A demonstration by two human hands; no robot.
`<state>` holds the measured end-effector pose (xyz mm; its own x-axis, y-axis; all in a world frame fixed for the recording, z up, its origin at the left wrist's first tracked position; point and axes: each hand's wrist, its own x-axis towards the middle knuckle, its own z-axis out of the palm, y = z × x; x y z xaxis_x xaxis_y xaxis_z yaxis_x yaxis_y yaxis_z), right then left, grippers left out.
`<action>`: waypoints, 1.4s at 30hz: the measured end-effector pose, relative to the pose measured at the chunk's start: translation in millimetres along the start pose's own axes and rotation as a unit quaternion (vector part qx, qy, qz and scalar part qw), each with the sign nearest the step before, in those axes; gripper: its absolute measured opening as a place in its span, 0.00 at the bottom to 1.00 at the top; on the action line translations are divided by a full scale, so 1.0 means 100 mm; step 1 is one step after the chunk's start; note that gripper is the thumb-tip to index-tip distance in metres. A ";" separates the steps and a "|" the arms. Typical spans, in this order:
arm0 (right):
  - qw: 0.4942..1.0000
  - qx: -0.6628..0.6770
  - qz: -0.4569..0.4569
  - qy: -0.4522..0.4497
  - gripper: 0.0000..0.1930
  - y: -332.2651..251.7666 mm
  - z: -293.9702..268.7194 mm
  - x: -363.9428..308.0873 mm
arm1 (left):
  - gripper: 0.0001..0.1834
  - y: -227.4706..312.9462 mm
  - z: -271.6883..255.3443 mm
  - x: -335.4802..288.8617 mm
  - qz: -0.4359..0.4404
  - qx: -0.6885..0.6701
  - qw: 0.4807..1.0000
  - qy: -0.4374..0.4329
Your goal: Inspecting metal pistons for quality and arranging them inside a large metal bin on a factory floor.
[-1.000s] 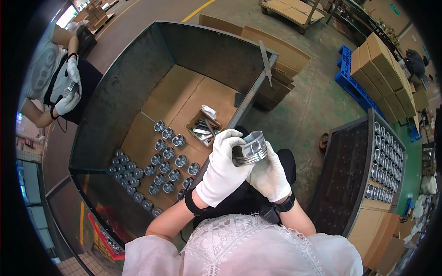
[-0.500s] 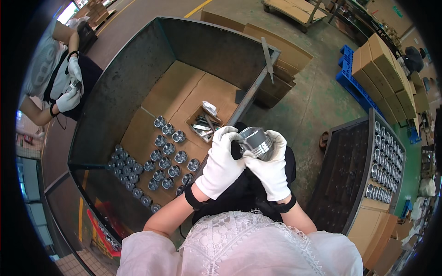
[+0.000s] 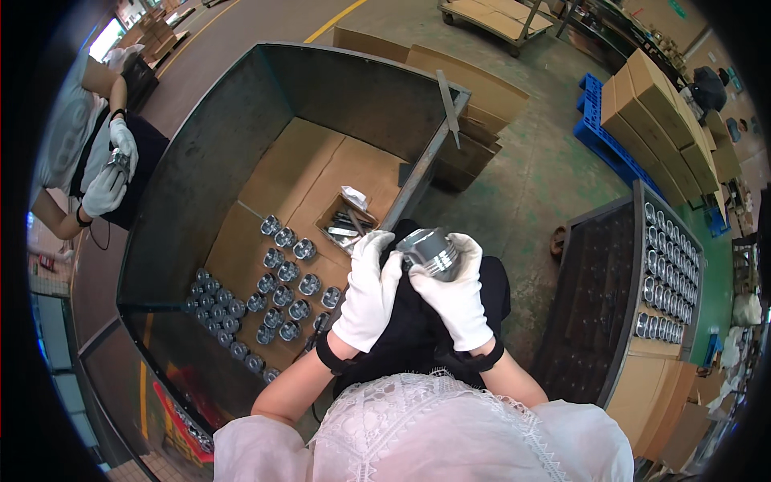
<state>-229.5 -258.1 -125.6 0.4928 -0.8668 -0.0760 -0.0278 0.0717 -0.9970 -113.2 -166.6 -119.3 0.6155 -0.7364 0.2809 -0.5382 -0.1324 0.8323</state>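
A grey metal piston (image 3: pixel 427 247) with bright ring grooves is held up in front of my body, tilted on its side. My right hand (image 3: pixel 456 296), in a white glove, wraps round its right and lower side. My left hand (image 3: pixel 368 291), gloved likewise, has its fingers and thumb closed at the piston's left edge; the exact contact is partly hidden. To the left, several loose pistons (image 3: pixel 283 296) stand in rows on the cardboard-lined floor (image 3: pixel 301 157) of a deep metal bin. A small cardboard box (image 3: pixel 328 218) of metal tools or bars sits just beyond my left hand.
The bin's metal edge (image 3: pixel 418 181) runs close beyond my hands. At right, a dark metal bin (image 3: pixel 590 309) holds rows of pistons (image 3: pixel 668 265) along its far side. Stacked cartons (image 3: pixel 654 120) stand on a blue pallet (image 3: pixel 590 120). A co-worker's gloved hands (image 3: pixel 112 173) hold a part at left.
The piston has turned in my hands and shifted slightly left. My left-hand fingers have drawn to its left edge. The view has moved a little, and the co-worker's hands have shifted.
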 end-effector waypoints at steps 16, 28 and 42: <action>0.903 0.369 0.120 -0.183 0.20 -0.12 0.01 -0.08 | 0.36 0.55 0.03 -0.05 0.069 0.070 0.994 0.049; 0.943 0.088 -0.063 -0.313 0.16 -0.28 0.72 0.01 | 0.27 0.01 -0.91 -0.30 0.040 0.101 0.989 0.101; 0.800 -0.372 -0.399 -0.248 0.10 0.38 1.66 -0.22 | 0.31 -3.97 -2.56 -3.19 -0.551 0.382 0.663 -0.334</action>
<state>-96.9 -154.8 -159.7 0.8916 -0.1731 0.4183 0.0495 -0.8812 -0.4701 51.3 290.8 -416.5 0.6220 -0.0095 -0.7829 -0.2659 -0.9431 -0.1998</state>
